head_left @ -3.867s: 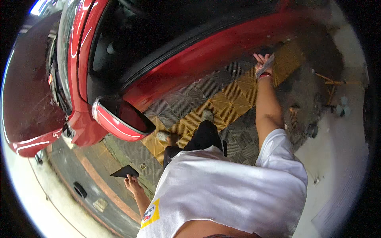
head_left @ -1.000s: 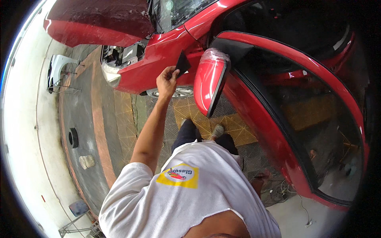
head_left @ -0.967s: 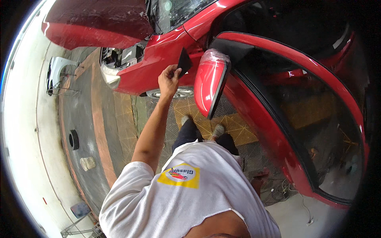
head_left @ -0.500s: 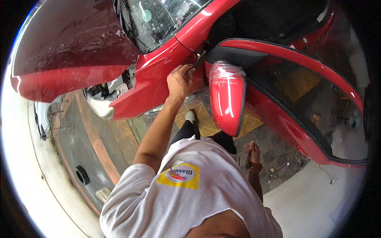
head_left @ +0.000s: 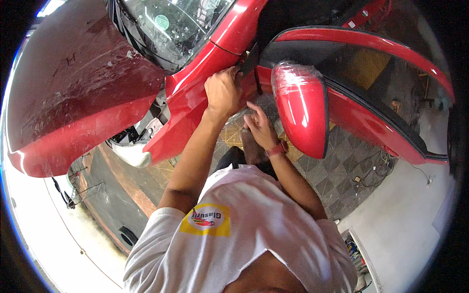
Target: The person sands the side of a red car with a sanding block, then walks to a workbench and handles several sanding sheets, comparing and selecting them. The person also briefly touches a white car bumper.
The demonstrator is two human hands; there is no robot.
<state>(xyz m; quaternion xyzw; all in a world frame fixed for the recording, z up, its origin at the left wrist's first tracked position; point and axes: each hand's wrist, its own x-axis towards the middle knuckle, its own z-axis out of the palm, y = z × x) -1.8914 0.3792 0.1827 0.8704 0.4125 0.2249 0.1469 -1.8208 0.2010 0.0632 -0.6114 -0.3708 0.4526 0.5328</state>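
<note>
Near twelve o'clock, the left hand (head_left: 223,95) pinches a black panel (head_left: 250,59) by the red front fender (head_left: 188,110), unreleased (contact unclear); toward two, the right hand (head_left: 262,131) is half-open, any hold unclear.

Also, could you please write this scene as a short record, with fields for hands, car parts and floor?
Left hand: pinching a flat black piece beside the red fender
Right hand: lower, fingers partly spread; whether it holds the brownish shape below is unclear; red band at its wrist
Side mirror: red, clear film over its upper end
Door: red, standing open
Floor: patterned tiles, grey and yellow
Tyre: black, lower left
</note>
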